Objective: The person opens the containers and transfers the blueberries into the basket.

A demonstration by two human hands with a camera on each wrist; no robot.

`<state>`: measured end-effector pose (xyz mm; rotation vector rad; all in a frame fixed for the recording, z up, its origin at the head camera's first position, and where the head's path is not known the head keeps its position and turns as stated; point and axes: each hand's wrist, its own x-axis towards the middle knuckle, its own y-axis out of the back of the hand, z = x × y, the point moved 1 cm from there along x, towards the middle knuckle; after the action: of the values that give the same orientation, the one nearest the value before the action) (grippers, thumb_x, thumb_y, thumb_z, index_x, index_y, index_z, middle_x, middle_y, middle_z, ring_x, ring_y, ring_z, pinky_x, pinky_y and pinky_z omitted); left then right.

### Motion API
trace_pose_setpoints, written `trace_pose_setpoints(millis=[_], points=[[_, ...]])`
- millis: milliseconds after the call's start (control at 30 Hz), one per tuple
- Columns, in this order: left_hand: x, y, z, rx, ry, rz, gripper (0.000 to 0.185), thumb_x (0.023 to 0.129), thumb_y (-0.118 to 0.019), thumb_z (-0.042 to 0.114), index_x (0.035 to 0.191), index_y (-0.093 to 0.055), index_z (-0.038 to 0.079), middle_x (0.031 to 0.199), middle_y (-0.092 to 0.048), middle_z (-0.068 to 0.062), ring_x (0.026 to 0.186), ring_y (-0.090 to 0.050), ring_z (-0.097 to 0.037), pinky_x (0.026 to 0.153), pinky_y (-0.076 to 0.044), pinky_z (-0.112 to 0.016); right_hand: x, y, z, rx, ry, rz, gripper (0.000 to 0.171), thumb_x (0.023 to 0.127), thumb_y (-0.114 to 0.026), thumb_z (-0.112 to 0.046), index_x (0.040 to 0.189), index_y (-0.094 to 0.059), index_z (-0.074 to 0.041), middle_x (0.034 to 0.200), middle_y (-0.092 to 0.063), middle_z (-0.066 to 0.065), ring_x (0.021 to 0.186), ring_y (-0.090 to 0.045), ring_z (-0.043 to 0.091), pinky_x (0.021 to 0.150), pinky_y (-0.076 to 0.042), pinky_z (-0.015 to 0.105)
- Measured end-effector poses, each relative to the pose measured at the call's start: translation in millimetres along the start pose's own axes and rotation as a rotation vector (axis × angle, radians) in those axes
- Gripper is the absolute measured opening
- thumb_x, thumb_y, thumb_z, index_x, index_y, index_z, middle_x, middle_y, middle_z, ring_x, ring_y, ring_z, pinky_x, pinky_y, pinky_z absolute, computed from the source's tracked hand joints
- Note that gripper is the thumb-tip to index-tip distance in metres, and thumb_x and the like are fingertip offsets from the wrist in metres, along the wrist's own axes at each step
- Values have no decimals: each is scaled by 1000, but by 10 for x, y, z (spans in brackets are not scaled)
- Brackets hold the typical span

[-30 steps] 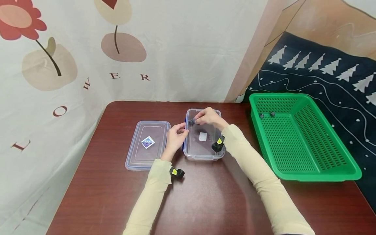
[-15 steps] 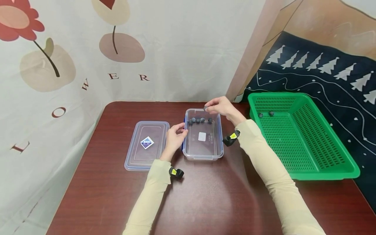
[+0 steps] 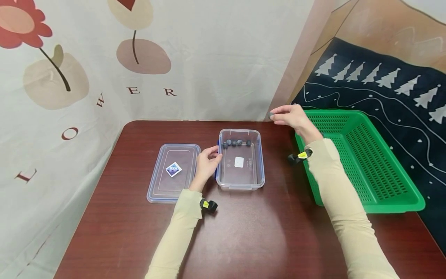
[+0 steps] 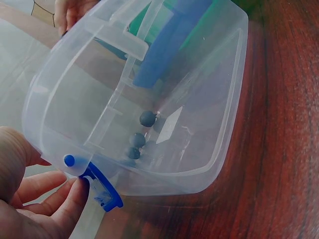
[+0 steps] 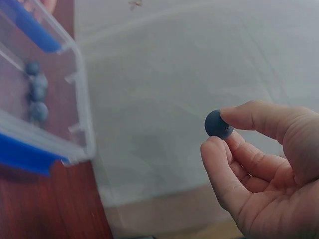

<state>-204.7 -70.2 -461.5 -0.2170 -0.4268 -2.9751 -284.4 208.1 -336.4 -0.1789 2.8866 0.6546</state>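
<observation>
My right hand [image 3: 294,118] pinches a single blueberry [image 5: 218,124] between thumb and fingertips, raised between the plastic container and the green basket. Several blueberries [image 3: 234,143] sit in a row at the far end of the clear container [image 3: 240,182], which stands without its lid. Against the container's left side rests my left hand [image 3: 206,164]; in the left wrist view its fingertips touch near the blue latch [image 4: 102,186]. To the left of that hand, the clear lid [image 3: 174,186] with a blue-and-white sticker lies flat on the table.
A green perforated basket [image 3: 369,205] stands at the table's right side, its near-left corner partly hidden by my right forearm. The brown table [image 3: 223,240] ends at a pale printed curtain [image 3: 223,77] behind. A dark tree-patterned cloth [image 3: 393,89] hangs behind the basket.
My right hand has risen out of the container with a blueberry and moved right, toward the basket. The left hand has stayed at the container's side.
</observation>
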Motion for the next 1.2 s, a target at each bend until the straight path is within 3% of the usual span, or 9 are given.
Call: trace_pose_setpoints(millis=[233, 400, 533, 867, 1067, 1200], points=[[0, 14, 12, 11, 16, -1, 31, 82, -65, -4, 113, -62, -10, 105, -62, -25, 91, -64, -34, 80, -57, -32, -101, 371, 148, 131, 25, 52, 38, 86, -68, -14, 118, -59, 5, 101, -60, 0, 78, -65, 3, 88, -52, 26], [-6, 14, 15, 19, 15, -3, 31, 82, -65, -4, 112, -62, -10, 103, -62, -24, 91, -64, -34, 79, -57, -32, -192, 612, 327, 250, 10, 91, 15, 84, -69, -9, 99, -69, -7, 86, -66, -9, 79, -67, 6, 80, -55, 23], [0, 10, 12, 23, 13, -6, 31, 82, -65, -3, 113, -62, -10, 104, -62, -24, 91, -64, -34, 80, -57, -32, -254, 772, 493, 264, -15, 123, 8, 87, -66, -10, 91, -69, -16, 83, -66, -12, 77, -66, 1, 72, -55, 14], [10, 5, 10, 22, 18, -6, 31, 82, -65, -2, 112, -62, -9, 104, -62, -24, 91, -65, -34, 80, -57, -33, -221, 957, 961, 282, -67, 124, 14, 89, -64, -13, 83, -68, -24, 81, -65, -16, 76, -63, -3, 77, -54, 15], [4, 0, 2, 11, 11, -3, 31, 82, -65, -3, 112, -62, -10, 104, -62, -25, 91, -64, -34, 80, -57, -32, -140, 956, 1193, 206, -91, 96, 4, 88, -65, -18, 91, -67, -20, 79, -65, -17, 78, -64, -4, 89, -52, 24], [3, -4, -6, 8, 2, 0, 31, 82, -64, -4, 112, -62, -11, 104, -62, -25, 91, -64, -35, 79, -57, -32, -94, 945, 1307, 169, -107, 74, 19, 89, -65, -19, 106, -63, -10, 81, -65, -16, 80, -64, -2, 84, -53, 20]])
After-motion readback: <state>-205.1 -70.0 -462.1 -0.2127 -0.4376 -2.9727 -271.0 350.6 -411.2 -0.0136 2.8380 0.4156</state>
